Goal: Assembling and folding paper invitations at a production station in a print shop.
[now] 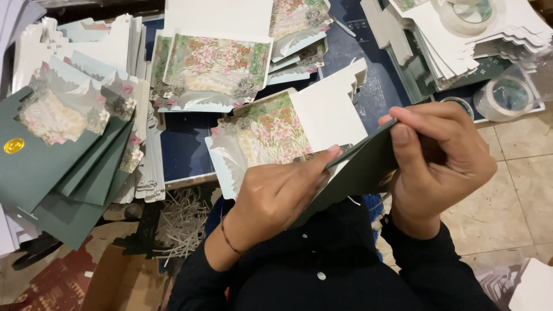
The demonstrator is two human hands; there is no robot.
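I hold a dark green card [363, 167] edge-on between both hands, close over my lap. My left hand [276, 198] pinches its lower left side, the thumb pressed along the card's edge. My right hand [440, 164] grips the upper right corner with fingers curled over it. A floral cut-out card with a white flap [288, 129] lies on the dark blue surface [181, 147] just beyond my left hand.
A stack of green cards with floral fronts and a gold seal [55, 150] sits at the left. More floral cards [216, 69] lie at the back. White card stacks [461, 46] and tape rolls [504, 98] are at the right. Paper shreds [181, 222] lie below; tiled floor [518, 190] at right.
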